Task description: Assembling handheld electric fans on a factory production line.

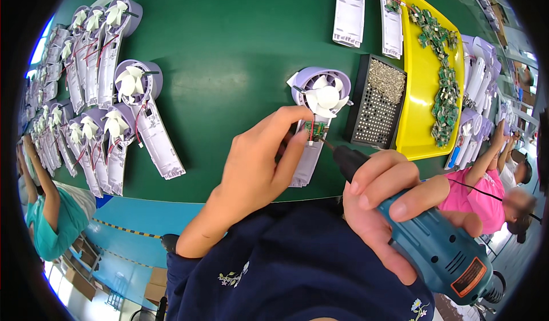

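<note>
Screwdriver [443, 249] sits clamped in the right hand [392, 198], bit [327, 144] angled at the green circuit board [318, 131] on the open handle [307, 169] of the fan [325, 96]; left hand [254, 152] touches there, presumably steadying, whether pinching cannot be told; screw tray [361, 92] stands near, likely for reach

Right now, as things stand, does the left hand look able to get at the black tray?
Probably, though not straight across: the left hand is at the green board, and the fan and driver crowd the way. The black tray looks free from above.
</note>
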`<state>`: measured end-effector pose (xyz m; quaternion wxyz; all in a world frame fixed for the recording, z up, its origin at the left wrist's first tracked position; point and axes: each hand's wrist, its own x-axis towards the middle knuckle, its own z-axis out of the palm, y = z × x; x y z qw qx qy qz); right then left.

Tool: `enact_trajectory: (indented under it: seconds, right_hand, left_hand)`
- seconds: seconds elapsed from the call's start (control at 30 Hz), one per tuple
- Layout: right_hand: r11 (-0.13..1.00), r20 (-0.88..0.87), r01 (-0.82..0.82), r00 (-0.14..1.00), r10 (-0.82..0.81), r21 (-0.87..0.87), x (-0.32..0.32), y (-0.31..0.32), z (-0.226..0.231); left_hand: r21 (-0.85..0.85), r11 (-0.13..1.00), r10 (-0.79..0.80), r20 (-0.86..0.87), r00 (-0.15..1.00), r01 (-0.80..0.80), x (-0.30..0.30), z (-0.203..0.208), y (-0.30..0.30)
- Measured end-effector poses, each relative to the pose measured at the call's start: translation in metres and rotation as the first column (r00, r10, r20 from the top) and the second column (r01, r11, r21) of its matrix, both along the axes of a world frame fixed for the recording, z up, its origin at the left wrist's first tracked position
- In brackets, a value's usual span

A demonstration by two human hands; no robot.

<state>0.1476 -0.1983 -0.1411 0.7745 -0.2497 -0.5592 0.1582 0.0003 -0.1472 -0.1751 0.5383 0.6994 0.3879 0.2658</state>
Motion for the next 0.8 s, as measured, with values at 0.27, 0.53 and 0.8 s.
enact_trajectory:
  seconds: [0.27, 0.53, 0.8]
  right_hand:
    - [1.000, -0.015, 0.007, 1.000, -0.007, -0.003, 0.0006, -0.0007, 0.0001]
    - [1.000, -0.030, 0.005, 1.000, -0.005, -0.010, 0.0042, -0.0001, 0.0025]
    - [0.998, 0.009, 0.021, 1.000, -0.020, -0.059, -0.0020, -0.0040, 0.0019]
  left_hand:
    - [-0.016, 1.000, -0.015, 0.066, 0.998, 0.016, -0.0034, -0.0070, 0.0003]
    - [0.017, 1.000, 0.009, 0.037, 0.999, -0.009, 0.0041, 0.0004, 0.0003]
    - [0.017, 1.000, 0.004, 0.005, 1.000, -0.004, 0.0008, -0.0013, -0.0005]
